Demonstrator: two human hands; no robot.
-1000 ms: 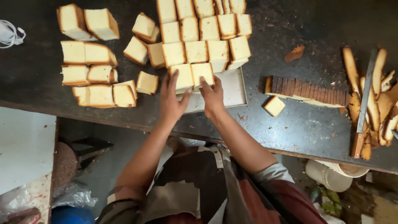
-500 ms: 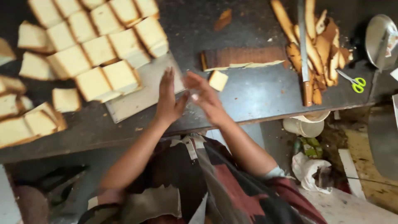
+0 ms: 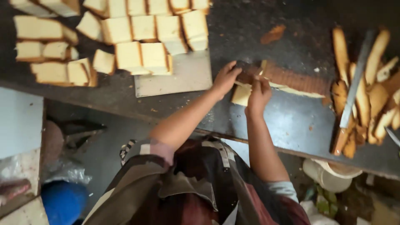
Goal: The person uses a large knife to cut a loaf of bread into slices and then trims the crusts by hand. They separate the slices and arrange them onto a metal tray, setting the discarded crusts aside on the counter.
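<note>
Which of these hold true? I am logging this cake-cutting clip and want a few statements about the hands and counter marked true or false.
1. Both hands are on the long brown-crusted cake strip. True: left hand and right hand meet at its left end.
2. A small cake square lies under the hands. True.
3. The knife is in the right hand. False: it lies among the crust trimmings, untouched.
4. The cut cake blocks sit right of the hands. False: they sit to the left.
5. The grey board is fully covered. False: its near part is bare.
</note>
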